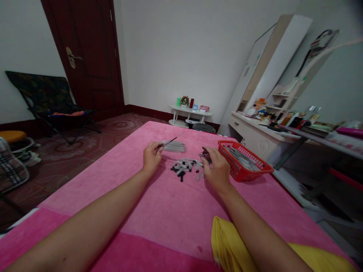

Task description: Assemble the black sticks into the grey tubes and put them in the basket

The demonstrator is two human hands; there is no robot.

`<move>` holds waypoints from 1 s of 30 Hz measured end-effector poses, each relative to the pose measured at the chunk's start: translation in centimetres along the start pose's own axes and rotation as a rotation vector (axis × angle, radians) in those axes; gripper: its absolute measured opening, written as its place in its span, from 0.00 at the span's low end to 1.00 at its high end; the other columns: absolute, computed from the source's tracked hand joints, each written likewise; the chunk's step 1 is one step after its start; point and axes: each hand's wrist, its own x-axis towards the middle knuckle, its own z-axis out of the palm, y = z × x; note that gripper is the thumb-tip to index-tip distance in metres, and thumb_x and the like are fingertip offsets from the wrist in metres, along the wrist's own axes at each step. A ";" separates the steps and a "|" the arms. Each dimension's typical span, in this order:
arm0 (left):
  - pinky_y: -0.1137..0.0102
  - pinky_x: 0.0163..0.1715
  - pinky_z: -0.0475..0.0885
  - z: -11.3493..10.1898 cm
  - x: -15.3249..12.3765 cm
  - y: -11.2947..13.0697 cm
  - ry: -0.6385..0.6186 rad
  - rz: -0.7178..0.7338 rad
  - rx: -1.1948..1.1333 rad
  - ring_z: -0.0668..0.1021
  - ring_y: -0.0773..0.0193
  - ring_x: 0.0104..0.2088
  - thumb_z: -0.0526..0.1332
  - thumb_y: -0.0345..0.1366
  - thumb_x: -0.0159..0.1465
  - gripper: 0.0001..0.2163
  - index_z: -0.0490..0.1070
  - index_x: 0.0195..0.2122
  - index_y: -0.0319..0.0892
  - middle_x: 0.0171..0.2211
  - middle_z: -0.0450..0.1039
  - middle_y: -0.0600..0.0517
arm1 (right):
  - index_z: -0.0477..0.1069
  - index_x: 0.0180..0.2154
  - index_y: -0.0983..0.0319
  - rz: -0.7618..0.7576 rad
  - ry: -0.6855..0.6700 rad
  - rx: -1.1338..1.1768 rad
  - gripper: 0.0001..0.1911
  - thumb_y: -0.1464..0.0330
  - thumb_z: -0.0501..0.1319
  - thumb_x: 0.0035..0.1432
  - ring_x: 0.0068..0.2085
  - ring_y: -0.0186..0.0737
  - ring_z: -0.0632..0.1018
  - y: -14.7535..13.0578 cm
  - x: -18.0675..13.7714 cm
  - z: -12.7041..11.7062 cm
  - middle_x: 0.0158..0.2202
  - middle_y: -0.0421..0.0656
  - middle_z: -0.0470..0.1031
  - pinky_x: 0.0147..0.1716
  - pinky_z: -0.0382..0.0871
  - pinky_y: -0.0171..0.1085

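My left hand (152,156) is closed in a pinch on a thin dark stick (170,141), which points up to the right. Just behind it lies a row of pale, slender tubes (174,146) on the pink cloth. My right hand (217,169) is curled beside a scattered heap of small black and whitish plastic pieces (183,166). Dark bits show at its fingertips, too small to name. Right of that hand stands a red plastic basket (244,174), holding many long, pale grey sticks (241,158).
A pink cloth (136,219) covers the work surface. Yellow fabric (231,241) lies under my right forearm. A cluttered dressing table (255,132) stands at right, a low white shelf (187,109) at the back wall, and a folding chair (51,98) at left.
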 end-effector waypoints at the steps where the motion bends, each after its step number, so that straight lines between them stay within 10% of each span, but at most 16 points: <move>1: 0.67 0.39 0.71 0.1 0.0 -0.1 0.016 -0.043 -0.042 0.76 0.62 0.37 0.57 0.31 0.57 0.09 0.75 0.36 0.39 0.35 0.75 0.49 | 0.69 0.48 0.63 0.024 -0.049 -0.013 0.15 0.71 0.56 0.59 0.42 0.41 0.73 0.1 0.0 0.0 0.42 0.47 0.73 0.44 0.64 0.38; 7: 0.67 0.40 0.72 0.3 0.1 -0.4 0.077 -0.197 -0.160 0.77 0.61 0.37 0.56 0.34 0.58 0.11 0.75 0.38 0.37 0.35 0.77 0.48 | 0.78 0.38 0.58 0.094 -0.540 -0.183 0.13 0.74 0.57 0.55 0.42 0.39 0.74 0.9 -0.4 0.9 0.38 0.44 0.75 0.38 0.62 0.34; 12: 0.68 0.39 0.71 0.3 -0.3 -0.2 -0.075 -0.054 -0.042 0.76 0.61 0.39 0.57 0.32 0.58 0.10 0.75 0.38 0.39 0.38 0.76 0.48 | 0.78 0.37 0.57 0.097 -0.681 -0.241 0.10 0.72 0.59 0.55 0.41 0.39 0.74 2.0 -1.0 1.9 0.37 0.44 0.74 0.34 0.60 0.33; 22: 0.68 0.40 0.68 0.8 -2.1 2.8 -0.517 0.322 0.286 0.73 0.60 0.40 0.56 0.28 0.61 0.11 0.75 0.41 0.43 0.37 0.73 0.48 | 0.74 0.34 0.63 0.304 -0.345 0.185 0.08 0.71 0.56 0.54 0.33 0.37 0.75 1.8 -1.2 2.5 0.32 0.42 0.77 0.34 0.64 0.33; 30: 0.68 0.38 0.68 0.7 -2.3 3.6 -0.574 0.354 0.342 0.73 0.60 0.39 0.55 0.28 0.61 0.11 0.75 0.39 0.43 0.36 0.72 0.48 | 0.74 0.30 0.64 0.402 -0.214 0.612 0.08 0.70 0.58 0.47 0.29 0.37 0.74 1.4 -1.3 3.9 0.28 0.42 0.76 0.29 0.68 0.34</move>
